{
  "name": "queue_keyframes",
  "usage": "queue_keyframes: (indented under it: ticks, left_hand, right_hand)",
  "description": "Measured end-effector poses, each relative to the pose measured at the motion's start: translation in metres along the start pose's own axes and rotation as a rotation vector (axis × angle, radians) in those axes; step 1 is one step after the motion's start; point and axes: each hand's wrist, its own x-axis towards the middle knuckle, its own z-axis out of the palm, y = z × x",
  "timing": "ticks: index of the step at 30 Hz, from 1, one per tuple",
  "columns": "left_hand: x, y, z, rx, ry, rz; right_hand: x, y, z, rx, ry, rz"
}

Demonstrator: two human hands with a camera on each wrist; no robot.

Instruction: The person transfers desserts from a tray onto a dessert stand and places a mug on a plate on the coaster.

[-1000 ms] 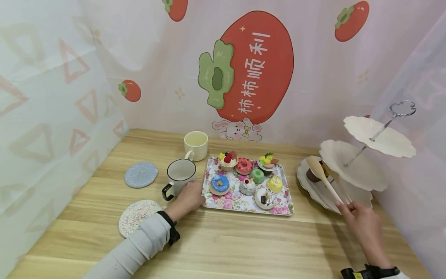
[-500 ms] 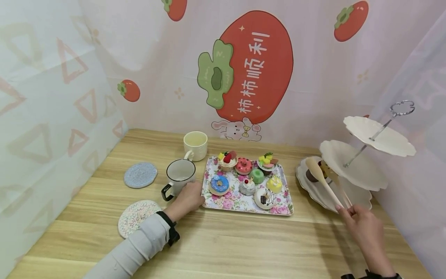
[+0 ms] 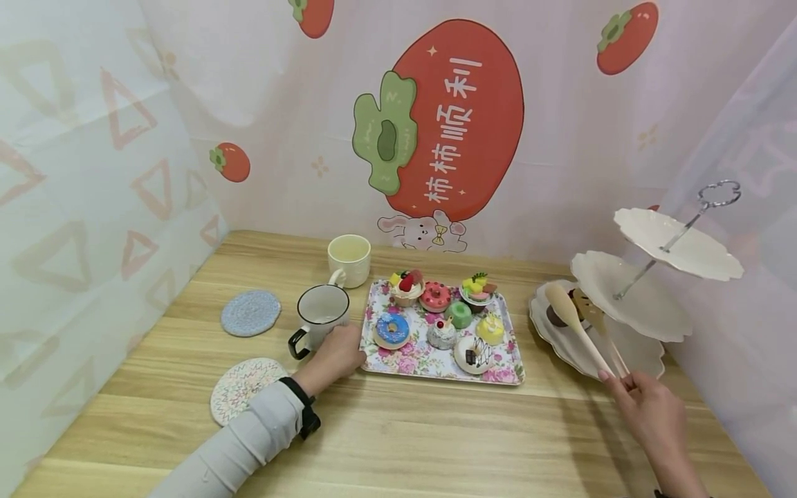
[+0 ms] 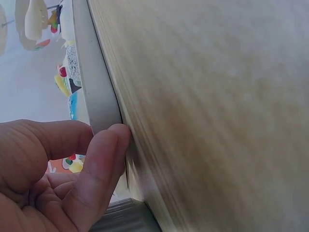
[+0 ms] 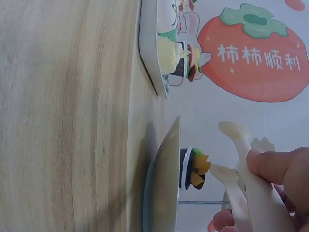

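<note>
My left hand [image 3: 336, 354] pinches the near left corner of a floral tray [image 3: 407, 363], thumb and finger on its rim [image 4: 99, 82] in the left wrist view. Several toy cakes and doughnuts sit on that tray, among them a blue doughnut [image 3: 392, 330]. Pale wooden tongs [image 3: 585, 335] are gripped by my right hand [image 3: 654, 415]. In the right wrist view their tips stand apart, above a fruit-topped cupcake [image 5: 195, 169] and not touching it. This cupcake rests upright on the bottom plate [image 3: 573, 353] of a tiered stand; the head view partly hides it behind the tongs.
The stand's middle plate [image 3: 647, 304] and top plate [image 3: 675, 242] overhang the bottom one, around a metal rod. Left of the tray are a white mug [image 3: 320, 311], a cream mug [image 3: 350, 261], a blue coaster [image 3: 251, 312] and a patterned coaster [image 3: 245, 387].
My right hand and the tongs have shifted slightly toward me, and more of the cupcake shows on the bottom plate. My left hand and the tray have stayed put.
</note>
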Motion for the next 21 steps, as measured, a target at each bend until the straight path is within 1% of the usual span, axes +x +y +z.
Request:
queue_keyframes:
  ticks: [7,11,18,21]
  left_hand:
    - [0.0,0.0,0.0,0.012,-0.007,-0.002]
    - [0.0,0.001,0.0,0.003,-0.016,-0.01]
    - [0.001,0.0,0.0,-0.002,-0.027,-0.021]
    - [0.001,0.001,0.0,-0.009,-0.036,-0.037]
  right_hand:
    - [-0.004,0.003,-0.001,-0.036,-0.006,-0.046]
    - [-0.006,0.005,-0.002,-0.047,-0.013,-0.05]
    - [-0.01,0.007,-0.002,-0.025,0.008,-0.058]
    - [-0.014,0.006,-0.003,-0.022,0.015,-0.065]
